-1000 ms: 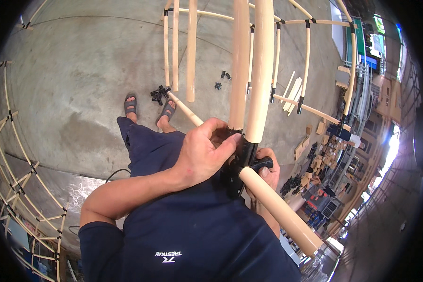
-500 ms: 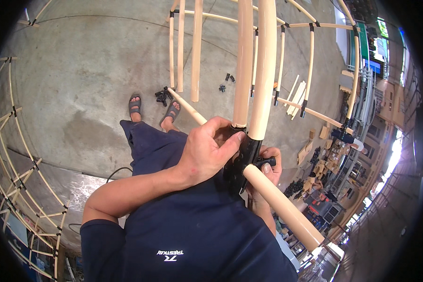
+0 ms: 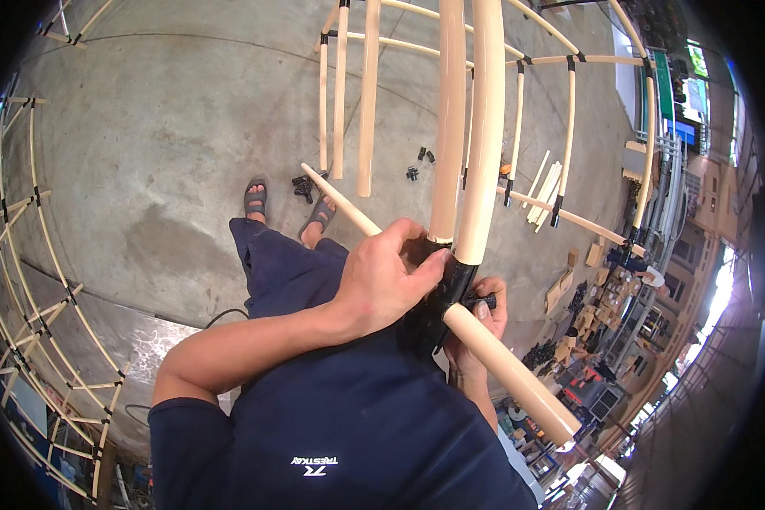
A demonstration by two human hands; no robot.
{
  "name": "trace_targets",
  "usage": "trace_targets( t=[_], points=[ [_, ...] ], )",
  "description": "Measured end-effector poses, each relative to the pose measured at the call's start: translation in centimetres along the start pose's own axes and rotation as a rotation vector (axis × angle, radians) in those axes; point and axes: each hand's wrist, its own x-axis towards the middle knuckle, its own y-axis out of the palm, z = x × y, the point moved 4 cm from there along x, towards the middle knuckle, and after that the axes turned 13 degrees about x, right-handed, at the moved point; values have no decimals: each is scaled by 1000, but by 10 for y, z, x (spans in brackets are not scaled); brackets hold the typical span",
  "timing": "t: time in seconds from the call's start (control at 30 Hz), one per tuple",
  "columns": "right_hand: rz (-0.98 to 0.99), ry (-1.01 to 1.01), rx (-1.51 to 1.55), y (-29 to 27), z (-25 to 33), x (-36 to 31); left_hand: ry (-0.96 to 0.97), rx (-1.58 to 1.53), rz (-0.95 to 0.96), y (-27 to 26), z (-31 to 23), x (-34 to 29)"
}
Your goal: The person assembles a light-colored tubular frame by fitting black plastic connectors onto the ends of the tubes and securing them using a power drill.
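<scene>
Floor: grey concrete (image 3: 187, 110), with a dark stain (image 3: 166, 246) and a thin seam (image 3: 170, 36) across its far part. Left side: rack of pale tubes (image 3: 36, 197). Right side: cardboard (image 3: 559, 291) lay on the floor; beyond stood a brown wall or shelving, type unclear, a green panel (image 3: 663, 89) and a blue one (image 3: 682, 132). Glaring light (image 3: 722, 289) entered at far right, source overexposed.

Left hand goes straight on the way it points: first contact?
The black connector: the left hand's thumb already seems to rest against it. Past that, probably a cream pipe joined to it, though depth is hard to judge here.
</scene>
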Motion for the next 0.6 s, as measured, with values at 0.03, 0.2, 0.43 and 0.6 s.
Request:
trace_targets(
  t=[0.03,0.2,0.43,0.6],
  points=[
    [7,12,-11,4,1,1,-10,-16,-5,-2,0,-1],
    [0,-7,-34,5,7,-1,51,69,-1,-12,-16,-2],
    [-137,3,-112,15,17,13,82,-94,20,-12,-11,2],
    [-44,12,-44,5,15,15,72,-300,211,-5,11,8]
  ],
)
